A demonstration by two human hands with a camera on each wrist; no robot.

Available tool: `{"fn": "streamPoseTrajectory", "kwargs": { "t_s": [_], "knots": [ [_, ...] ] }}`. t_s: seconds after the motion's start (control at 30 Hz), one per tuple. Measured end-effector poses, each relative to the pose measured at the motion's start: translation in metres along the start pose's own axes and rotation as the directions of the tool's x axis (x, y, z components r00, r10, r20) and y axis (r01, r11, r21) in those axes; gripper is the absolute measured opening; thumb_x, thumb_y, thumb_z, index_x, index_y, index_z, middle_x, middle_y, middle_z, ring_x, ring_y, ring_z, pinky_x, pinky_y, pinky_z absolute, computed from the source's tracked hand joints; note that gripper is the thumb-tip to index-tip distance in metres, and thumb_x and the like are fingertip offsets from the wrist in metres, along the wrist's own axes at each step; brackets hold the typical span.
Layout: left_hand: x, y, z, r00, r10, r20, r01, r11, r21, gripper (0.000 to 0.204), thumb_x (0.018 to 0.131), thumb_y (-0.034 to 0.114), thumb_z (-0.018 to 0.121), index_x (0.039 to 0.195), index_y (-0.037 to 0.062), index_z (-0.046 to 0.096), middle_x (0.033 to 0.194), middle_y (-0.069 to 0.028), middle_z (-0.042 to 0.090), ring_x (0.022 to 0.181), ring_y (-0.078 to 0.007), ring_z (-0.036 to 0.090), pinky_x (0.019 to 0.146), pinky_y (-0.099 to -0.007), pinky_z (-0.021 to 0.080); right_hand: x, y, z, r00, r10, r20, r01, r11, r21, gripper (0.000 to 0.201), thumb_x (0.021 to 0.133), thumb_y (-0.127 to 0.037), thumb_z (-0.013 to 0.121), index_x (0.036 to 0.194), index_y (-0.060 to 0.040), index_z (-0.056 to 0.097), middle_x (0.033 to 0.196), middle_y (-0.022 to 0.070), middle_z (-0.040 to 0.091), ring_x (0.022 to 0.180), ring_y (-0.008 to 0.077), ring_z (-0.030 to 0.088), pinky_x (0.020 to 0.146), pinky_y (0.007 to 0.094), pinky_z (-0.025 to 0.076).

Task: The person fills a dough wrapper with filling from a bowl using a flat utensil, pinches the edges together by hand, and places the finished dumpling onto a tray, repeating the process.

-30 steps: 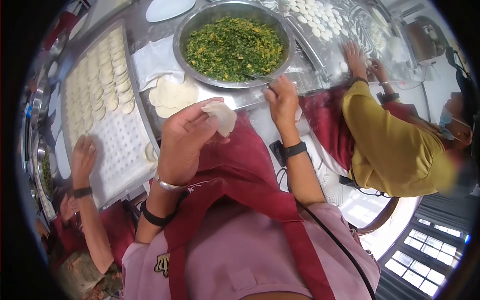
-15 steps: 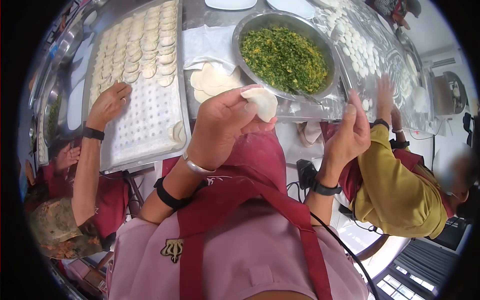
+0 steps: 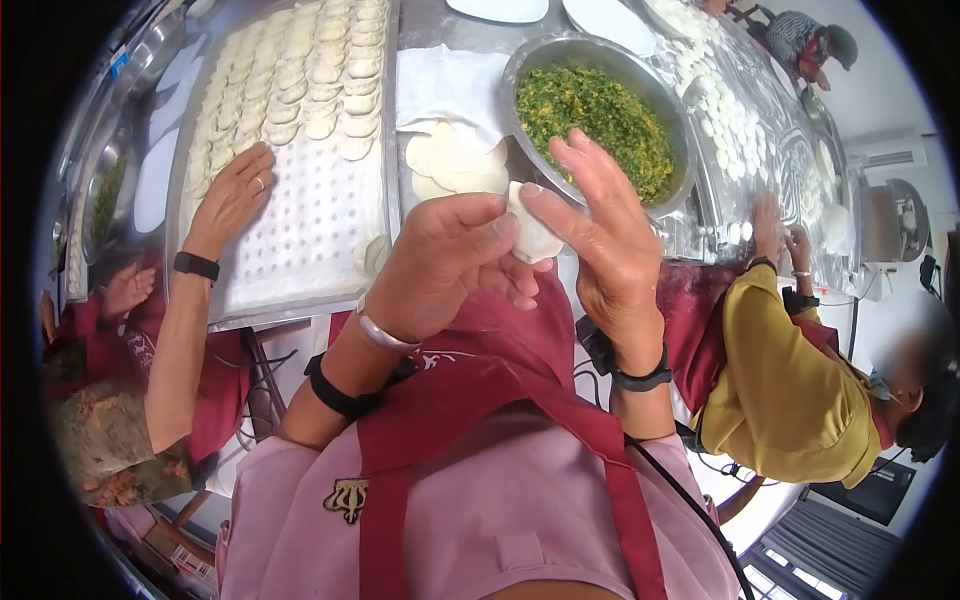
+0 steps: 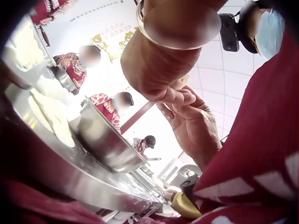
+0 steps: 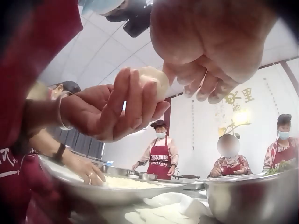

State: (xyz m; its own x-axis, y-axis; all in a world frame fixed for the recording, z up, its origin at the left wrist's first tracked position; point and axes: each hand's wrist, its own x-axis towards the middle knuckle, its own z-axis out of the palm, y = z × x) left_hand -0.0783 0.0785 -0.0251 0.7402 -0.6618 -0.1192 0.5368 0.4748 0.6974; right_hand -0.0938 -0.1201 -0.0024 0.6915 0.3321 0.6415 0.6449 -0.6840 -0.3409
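Observation:
A pale folded dumpling [image 3: 537,235] is held in my left hand [image 3: 450,255], pinched between thumb and fingers in front of the red apron. From the right, the thumb of my right hand [image 3: 615,245] reaches the dumpling's upper edge, its other fingers stretched up and apart from the dough. In the right wrist view the left fingers curl around the dumpling [image 5: 154,81], with the right hand [image 5: 212,42] close beside it. The left wrist view shows both hands meeting, the dumpling hidden behind them. Beyond them is a steel bowl [image 3: 690,165] of chopped green and yellow filling [image 3: 600,125].
Round dough wrappers [image 3: 455,165] lie beside a white cloth [image 3: 450,90]. On the left, a perforated tray [image 3: 310,225] carries rows of dumplings [image 3: 300,80], with another person's hand [image 3: 235,195] over it. Dough pieces [image 3: 735,130] lie right, near a person in a yellow sleeve [image 3: 790,385].
My right hand has left the filling bowl's near rim, come back toward me and moved left to the dumpling. The left hand keeps holding the dumpling. The head view has shifted.

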Motion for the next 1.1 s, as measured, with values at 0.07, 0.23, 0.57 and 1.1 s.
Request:
{"fn": "streamPoseTrajectory", "kwargs": {
  "t_s": [0.07, 0.23, 0.57, 1.1],
  "knots": [
    [0.0, 0.001, -0.001, 1.0, 0.005, -0.019, -0.004, 1.0, 0.021, 0.033, 0.101, 0.016, 0.056, 0.124, -0.0074, 0.055, 0.1, -0.0192, 0.069, 0.08, -0.0228, 0.071, 0.07, -0.0347, 0.06, 0.001, 0.0, 0.0, 1.0, 0.009, 0.018, -0.008, 0.999, -0.042, 0.039, 0.075, 0.0, 0.065, 0.111, -0.0116, 0.073, 0.132, 0.0173, 0.061, 0.125, 0.0396, 0.056, 0.103, 0.048, 0.046],
    [0.004, -0.002, 0.002, 0.979, 0.117, -0.166, -0.096, 0.987, 0.13, 0.035, 0.1, 0.012, 0.055, 0.128, -0.0087, 0.054, 0.104, -0.0167, 0.069, 0.083, -0.0229, 0.071, 0.075, -0.0344, 0.061, -0.005, 0.0, -0.004, 0.997, 0.079, 0.01, -0.079, 0.997, 0.006, 0.04, 0.074, 0.004, 0.063, 0.111, -0.009, 0.073, 0.13, 0.0187, 0.062, 0.124, 0.0383, 0.058, 0.103, 0.0454, 0.046],
    [-0.001, 0.003, 0.012, 0.946, 0.296, -0.133, -0.223, 0.889, 0.4, 0.036, 0.097, 0.005, 0.059, 0.13, -0.0083, 0.055, 0.104, -0.0138, 0.069, 0.087, -0.0173, 0.068, 0.076, -0.0279, 0.059, 0.007, -0.023, 0.026, 0.834, 0.544, 0.093, -0.419, 0.516, 0.747, 0.035, 0.078, 0.005, 0.072, 0.113, 0.0037, 0.07, 0.127, 0.0182, 0.066, 0.129, 0.0315, 0.056, 0.11, 0.0394, 0.041],
    [-0.007, -0.004, 0.002, 0.93, 0.363, -0.052, -0.309, 0.852, 0.423, 0.027, 0.095, -0.001, 0.058, 0.121, -0.0078, 0.058, 0.104, -0.0095, 0.067, 0.089, -0.0109, 0.065, 0.078, -0.0243, 0.056, 0.012, -0.015, 0.038, 0.973, 0.231, -0.016, -0.181, 0.799, 0.574, 0.013, 0.081, -0.012, 0.076, 0.09, -0.0028, 0.075, 0.102, 0.0125, 0.075, 0.126, 0.0369, 0.057, 0.111, 0.0521, 0.036]
  ]
}}
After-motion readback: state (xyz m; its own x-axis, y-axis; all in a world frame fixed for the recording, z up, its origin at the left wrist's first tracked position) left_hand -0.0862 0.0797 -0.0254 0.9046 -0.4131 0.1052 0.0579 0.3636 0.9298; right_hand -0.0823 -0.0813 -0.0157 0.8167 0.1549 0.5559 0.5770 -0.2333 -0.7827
